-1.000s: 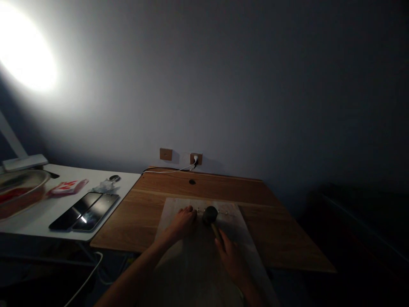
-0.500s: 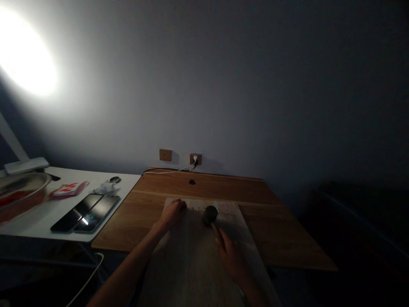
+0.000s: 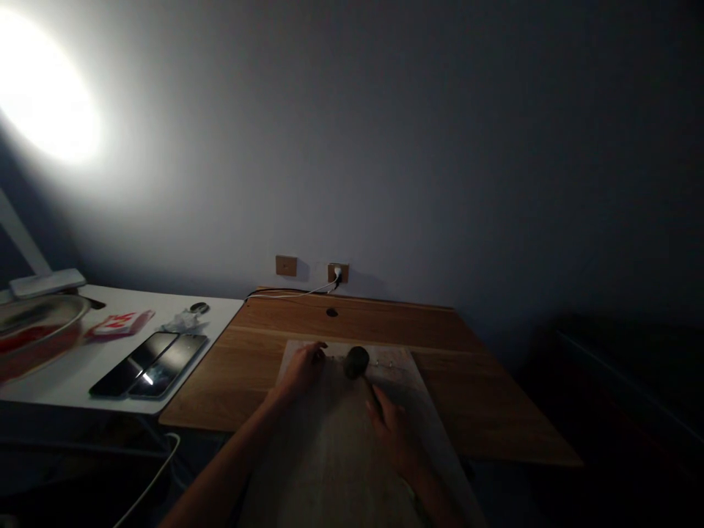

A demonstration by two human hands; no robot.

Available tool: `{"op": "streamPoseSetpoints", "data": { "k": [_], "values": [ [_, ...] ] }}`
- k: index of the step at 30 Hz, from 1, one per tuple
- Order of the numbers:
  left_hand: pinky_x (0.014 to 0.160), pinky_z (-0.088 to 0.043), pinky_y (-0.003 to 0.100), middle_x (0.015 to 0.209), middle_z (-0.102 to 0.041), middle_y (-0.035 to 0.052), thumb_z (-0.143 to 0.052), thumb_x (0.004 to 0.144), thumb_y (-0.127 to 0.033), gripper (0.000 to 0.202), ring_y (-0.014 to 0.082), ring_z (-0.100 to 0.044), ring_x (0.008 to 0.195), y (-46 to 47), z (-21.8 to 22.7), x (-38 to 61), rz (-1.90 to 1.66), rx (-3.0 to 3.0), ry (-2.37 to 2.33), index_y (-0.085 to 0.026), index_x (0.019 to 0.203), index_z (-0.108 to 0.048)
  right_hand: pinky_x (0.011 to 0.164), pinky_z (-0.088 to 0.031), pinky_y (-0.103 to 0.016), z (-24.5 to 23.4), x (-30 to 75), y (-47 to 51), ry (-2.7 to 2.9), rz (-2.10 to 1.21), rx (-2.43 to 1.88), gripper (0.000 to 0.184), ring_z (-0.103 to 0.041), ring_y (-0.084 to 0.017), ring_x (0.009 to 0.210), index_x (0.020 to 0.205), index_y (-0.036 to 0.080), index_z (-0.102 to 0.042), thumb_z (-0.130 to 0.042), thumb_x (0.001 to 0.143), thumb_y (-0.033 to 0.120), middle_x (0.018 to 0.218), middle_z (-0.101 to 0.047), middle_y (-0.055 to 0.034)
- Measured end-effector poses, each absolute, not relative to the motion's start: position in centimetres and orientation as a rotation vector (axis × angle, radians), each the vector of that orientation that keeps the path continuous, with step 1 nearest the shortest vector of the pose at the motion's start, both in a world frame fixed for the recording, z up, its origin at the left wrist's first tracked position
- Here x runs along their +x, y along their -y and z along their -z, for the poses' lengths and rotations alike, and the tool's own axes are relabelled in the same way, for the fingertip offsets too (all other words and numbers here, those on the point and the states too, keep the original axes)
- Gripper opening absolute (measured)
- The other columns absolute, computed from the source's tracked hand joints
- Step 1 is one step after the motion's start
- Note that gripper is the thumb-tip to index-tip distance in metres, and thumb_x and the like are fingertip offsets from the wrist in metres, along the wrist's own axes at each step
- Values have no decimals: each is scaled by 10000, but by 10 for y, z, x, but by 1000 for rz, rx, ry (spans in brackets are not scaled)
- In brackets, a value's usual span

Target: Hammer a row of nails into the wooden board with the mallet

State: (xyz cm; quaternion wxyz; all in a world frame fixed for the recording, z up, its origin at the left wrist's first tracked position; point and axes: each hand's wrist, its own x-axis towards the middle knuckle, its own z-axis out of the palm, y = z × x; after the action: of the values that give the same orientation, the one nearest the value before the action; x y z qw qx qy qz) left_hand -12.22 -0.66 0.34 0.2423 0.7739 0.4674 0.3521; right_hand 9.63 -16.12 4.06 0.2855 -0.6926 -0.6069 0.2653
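My right hand [image 3: 393, 433] is closed around the handle of a mallet [image 3: 357, 362] with a dark, round head. The mallet head is over a row of small upright nails [image 3: 391, 364] near the far end of a pale board [image 3: 335, 455], and it covers part of the row. Whether it touches a nail I cannot tell. At the board's far left corner rests my left hand [image 3: 303, 368], its fingers bent and slightly apart, beside the left end of the row. No object shows in it, though the dim light hides its underside.
Under the board is a wooden desk [image 3: 473, 396]. A white table [image 3: 60, 389] on the left carries two dark phones [image 3: 165, 367], a red-and-white packet [image 3: 121, 325] and a round clear-rimmed container [image 3: 82, 312]. Cables run to a wall socket [image 3: 338, 273].
The mallet head has shifted slightly left and up along the nail row. My left hand has moved a little to the right, and its fingers have spread slightly.
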Motion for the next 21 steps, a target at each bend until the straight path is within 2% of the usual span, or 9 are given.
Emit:
{"op": "streamPoseSetpoints", "data": {
  "k": [7, 13, 17, 21],
  "values": [
    [711, -509, 238, 854, -747, 35, -552, 758, -45, 384, 168, -693, 774, 8, -10, -122, -950, 2082, -1316, -168, 1104, -666, 867, -499, -339, -75, 59, 123, 1818, -657, -1729, 504, -703, -257, 1021, 1412, 182, -572, -375, 992, 380, 1135, -743, -127],
    [690, -498, 247, 844, -744, 35, -554, 759, -53, 494, 186, -690, 765, 11, -11, -122, -964, 2055, -1337, -160, 1238, -604, 926, -484, -356, -62, 47, 111, 1860, -636, -1840, 513, -688, -270, 1089, 1438, 139, -551, -381, 999, 345, 1177, -725, -163],
    [769, -511, 267, 968, -724, 52, -554, 763, -53, 447, 184, -676, 859, 9, -12, -122, -1013, 2058, -1307, -167, 1191, -612, 900, -492, -356, -66, 47, 111, 1875, -647, -1842, 510, -700, -277, 1060, 1431, 138, -561, -389, 995, 338, 1148, -736, -169],
    [811, -520, 282, 1115, -634, 81, -584, 731, -52, 376, 175, -634, 928, 18, -13, -127, -1043, 2104, -1376, -168, 1088, -609, 874, -502, -341, -62, 57, 117, 1823, -693, -1777, 492, -711, -264, 1036, 1397, 165, -594, -397, 985, 347, 1119, -753, -145]
  ]
}}
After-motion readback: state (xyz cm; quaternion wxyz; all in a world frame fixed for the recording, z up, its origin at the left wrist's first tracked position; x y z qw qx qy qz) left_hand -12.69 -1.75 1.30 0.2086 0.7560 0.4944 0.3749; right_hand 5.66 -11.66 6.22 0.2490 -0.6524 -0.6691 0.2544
